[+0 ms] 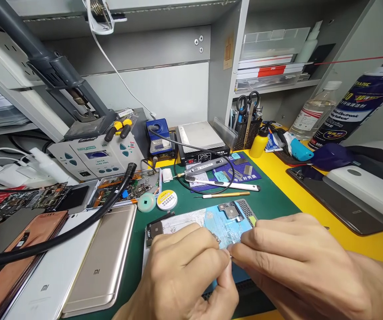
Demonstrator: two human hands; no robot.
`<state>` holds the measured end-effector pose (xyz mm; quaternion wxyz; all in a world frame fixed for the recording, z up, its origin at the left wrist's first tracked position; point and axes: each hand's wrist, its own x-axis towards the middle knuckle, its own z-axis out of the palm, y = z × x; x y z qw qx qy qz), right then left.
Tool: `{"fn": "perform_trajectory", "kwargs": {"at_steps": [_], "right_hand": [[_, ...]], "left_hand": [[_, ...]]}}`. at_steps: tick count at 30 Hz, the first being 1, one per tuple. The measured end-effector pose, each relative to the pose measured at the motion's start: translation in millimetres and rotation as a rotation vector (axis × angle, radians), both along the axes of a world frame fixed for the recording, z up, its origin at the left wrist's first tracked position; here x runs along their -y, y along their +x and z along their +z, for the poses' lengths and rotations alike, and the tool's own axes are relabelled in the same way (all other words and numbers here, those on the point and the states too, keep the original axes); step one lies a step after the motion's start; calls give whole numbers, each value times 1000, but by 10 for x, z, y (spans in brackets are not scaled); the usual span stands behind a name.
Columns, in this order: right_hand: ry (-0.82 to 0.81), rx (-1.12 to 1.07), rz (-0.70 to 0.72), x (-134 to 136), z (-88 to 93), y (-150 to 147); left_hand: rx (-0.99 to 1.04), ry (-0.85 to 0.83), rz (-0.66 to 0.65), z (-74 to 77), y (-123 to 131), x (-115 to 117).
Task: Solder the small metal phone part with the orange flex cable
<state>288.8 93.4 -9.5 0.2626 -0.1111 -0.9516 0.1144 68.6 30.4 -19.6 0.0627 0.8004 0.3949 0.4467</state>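
My left hand (186, 271) and my right hand (298, 262) meet over a phone being worked on, or a board holder, that carries a blue and white printed sheet (185, 218). The fingers of both hands are pinched, tips almost touching. A tiny shiny sliver shows between them, too small to name. Beyond my right fingers a small circuit board (230, 211) lies on the blue part. At the left end sits a dark clamp-like block (154, 230). My fingers hide the sheet's near middle.
A green mat (274, 189) covers the yellow bench (341, 226). Behind the hands lie a toothbrush (226, 183) and a thin brush (228, 194). A black hose (88, 218) crosses several phones, including a gold phone (101, 262). A dark phone (340, 200) lies right.
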Motion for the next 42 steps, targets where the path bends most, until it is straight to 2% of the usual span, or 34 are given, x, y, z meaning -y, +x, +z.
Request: {"fn": "perform_trajectory", "kwargs": {"at_steps": [5,9,14,18,29,33,38,42], "right_hand": [[16,-7,12,7,3,-2],[32,9,-47,1,66,-33],[116,-45,-106,-45,149,-63],[184,-70,-141,-61,180,-42],[-57,-11,-97,-83,176,-23],[-10,-38,-113,-83,153,-19],[177,-73,-155,-59,125,-12],[193,-80,-150,-51,102,-4]], "left_hand": [[16,-29,-12,-6,1,6],[31,-24,11,12,-23,0],[-95,-7,60,30,-73,-21],[-101,1,93,32,-106,-37],[-3,-110,33,53,-147,-20],[2,-116,34,45,-151,-16],[10,-141,64,57,-145,-7],[11,-109,90,82,-129,-8]]}}
